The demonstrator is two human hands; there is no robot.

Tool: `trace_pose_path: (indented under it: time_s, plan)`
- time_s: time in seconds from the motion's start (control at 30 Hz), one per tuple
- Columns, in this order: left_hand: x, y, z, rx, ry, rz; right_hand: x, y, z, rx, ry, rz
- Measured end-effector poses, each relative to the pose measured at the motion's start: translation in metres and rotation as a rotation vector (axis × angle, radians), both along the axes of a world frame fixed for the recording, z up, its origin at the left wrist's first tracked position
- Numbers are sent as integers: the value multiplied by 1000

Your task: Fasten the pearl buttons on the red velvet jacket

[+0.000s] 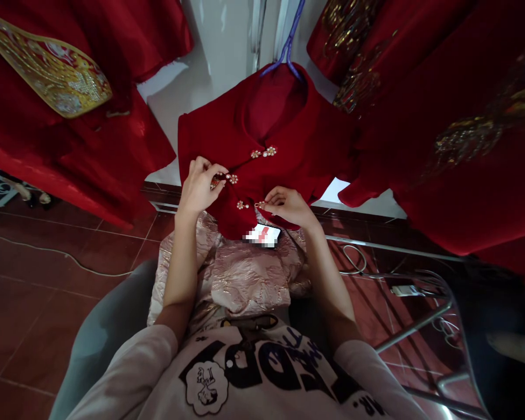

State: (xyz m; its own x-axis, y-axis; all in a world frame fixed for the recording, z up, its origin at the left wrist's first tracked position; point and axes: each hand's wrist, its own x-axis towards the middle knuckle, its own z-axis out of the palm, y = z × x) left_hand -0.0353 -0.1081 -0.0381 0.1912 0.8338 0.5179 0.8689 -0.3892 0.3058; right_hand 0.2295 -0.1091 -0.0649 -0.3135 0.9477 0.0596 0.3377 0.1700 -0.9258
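A red garment (284, 131) hangs in front of me on a purple hanger (289, 46), with flower-shaped clasps (269, 151) down its front. My left hand (201, 185) is closed at the garment's left side, thumb and fingers pinching an ornament beside the middle clasp (232, 179). Lower and to the right, my right hand (286, 206) pinches the right half of the lowest clasp (259, 205). The other half of that clasp (242, 205) lies apart from it on the garment. Below the hem, a lit phone (265, 234) rests on pink patterned fabric (251, 274) over my lap.
Red garments with gold embroidery hang at the left (70, 76) and right (459, 128). A metal-framed chair (420, 326) stands at the lower right, near white cables (354, 259). Another cable (83, 265) crosses the tiled floor (30, 309) at left.
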Motion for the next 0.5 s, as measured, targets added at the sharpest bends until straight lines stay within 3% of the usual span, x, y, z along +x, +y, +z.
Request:
trace_pose_path:
  time_s: [0.23,0.5]
  plan:
    - [1,10,-13,44,50,22,1,-3,1,11,25,27]
    - [5,11,-12,45,46,-39,9,-7,14,-51,-10,167]
